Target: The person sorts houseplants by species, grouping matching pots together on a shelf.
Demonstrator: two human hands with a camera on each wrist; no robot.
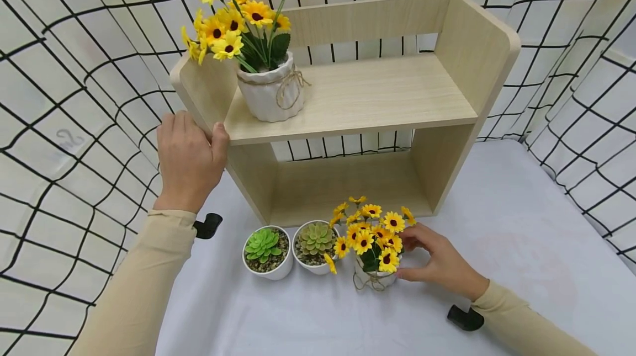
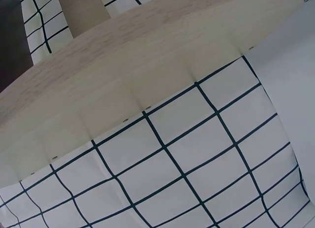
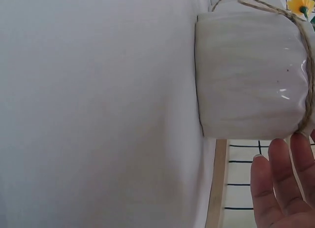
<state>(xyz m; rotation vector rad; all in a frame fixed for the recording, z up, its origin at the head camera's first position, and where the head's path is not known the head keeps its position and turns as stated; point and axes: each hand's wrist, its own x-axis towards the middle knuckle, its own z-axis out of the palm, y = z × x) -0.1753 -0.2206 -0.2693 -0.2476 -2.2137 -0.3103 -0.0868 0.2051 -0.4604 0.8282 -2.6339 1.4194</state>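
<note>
My left hand grips the left side panel of a two-tier wooden shelf, thumb toward its front edge. The left wrist view shows the panel up close, but not the hand. On the cloth before the shelf stands a white pot tied with twine, holding yellow artificial sunflowers. Beside its right side is my right hand, thumb tip at the pot and other fingers partly behind the blooms. Seen from the right wrist, the fingers are fairly straight, with tips right at the pot's side.
A second potted sunflower bunch stands on the upper tier, at the left. Two succulents in white pots, one bright green and one duller green, sit left of the lower sunflowers. White cloth covers the table; black-grid sheeting surrounds it.
</note>
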